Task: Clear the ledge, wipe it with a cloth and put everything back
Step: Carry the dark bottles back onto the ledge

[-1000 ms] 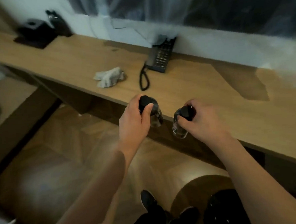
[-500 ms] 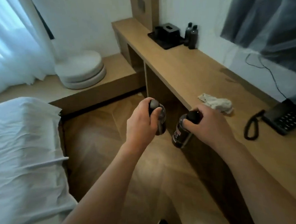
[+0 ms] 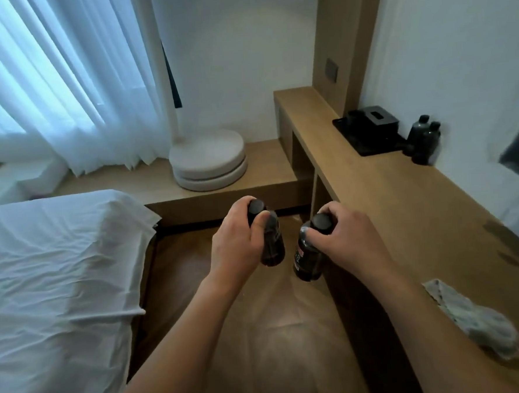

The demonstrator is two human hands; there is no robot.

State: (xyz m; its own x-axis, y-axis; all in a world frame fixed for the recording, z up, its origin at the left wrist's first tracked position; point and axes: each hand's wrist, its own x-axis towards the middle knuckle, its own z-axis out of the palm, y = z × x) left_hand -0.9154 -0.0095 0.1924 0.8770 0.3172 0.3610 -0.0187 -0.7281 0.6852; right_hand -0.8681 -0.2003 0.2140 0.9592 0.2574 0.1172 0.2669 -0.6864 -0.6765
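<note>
My left hand (image 3: 237, 243) grips a dark bottle (image 3: 273, 247) by its black cap, held over the floor. My right hand (image 3: 346, 242) grips a second dark bottle (image 3: 307, 260) with a red and white label, just left of the ledge's front edge. The long wooden ledge (image 3: 404, 205) runs along the right wall. A crumpled whitish cloth (image 3: 478, 322) lies on it near my right forearm. Farther along stand a black tray (image 3: 367, 147) with a black tissue box (image 3: 379, 117), and two dark bottles (image 3: 422, 139) against the wall.
A bed with a white sheet (image 3: 54, 284) fills the left. Two stacked round white cushions (image 3: 209, 161) rest on a low wooden platform (image 3: 251, 181) under sheer curtains (image 3: 56, 81). Wood floor (image 3: 260, 333) runs between bed and ledge.
My view has swung left from the phone end of the ledge toward its far end and the window. Both hands still carry their bottles, now held away from the ledge over the floor.
</note>
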